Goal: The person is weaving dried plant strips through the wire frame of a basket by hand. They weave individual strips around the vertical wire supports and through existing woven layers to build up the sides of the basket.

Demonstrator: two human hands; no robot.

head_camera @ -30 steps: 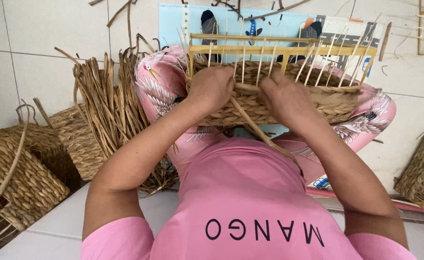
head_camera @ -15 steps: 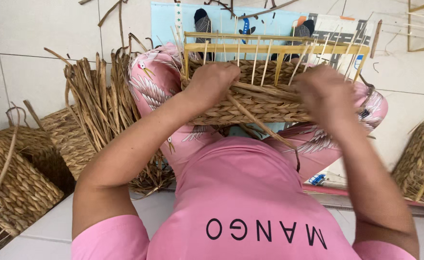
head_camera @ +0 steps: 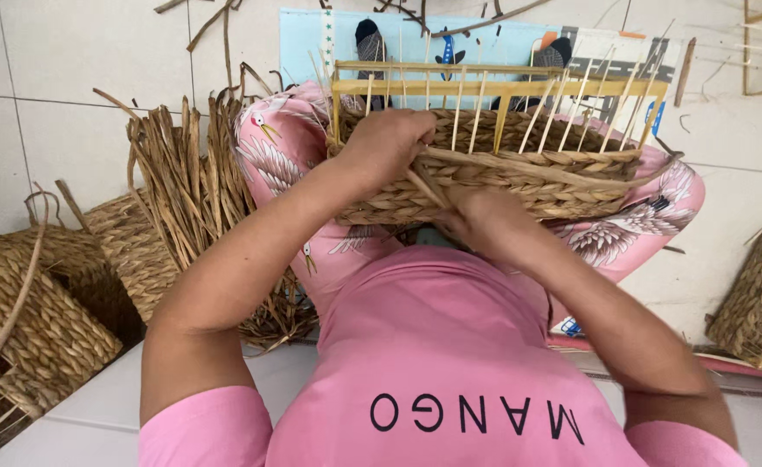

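**Half-woven basket worked in the lap, fingers mostly out of sight**

The half-woven basket (head_camera: 502, 173) sits on the person's lap, its wall of plaited fibre rising to a wooden frame (head_camera: 485, 86) with thin upright sticks poking above the rim. The left hand (head_camera: 387, 143) rests over the near top edge of the basket, fingers curled down over the weave; the fingertips go inside and cannot be seen. The right hand (head_camera: 485, 220) is lower, against the near wall, closed around a flat fibre strand (head_camera: 554, 169) that runs off to the right along the rim. Its fingers are tucked under the hand, so the pinch itself is probably there but hard to make out.

A loose bundle of dried strands (head_camera: 186, 173) stands beside the left knee. Finished woven baskets (head_camera: 44, 303) lie on the tiled floor (head_camera: 70, 78) at the left, cut off by the picture's edge, and another woven piece (head_camera: 757, 298) is half cut off at the right. The far side of the basket hides part of a light blue mat (head_camera: 312, 39)
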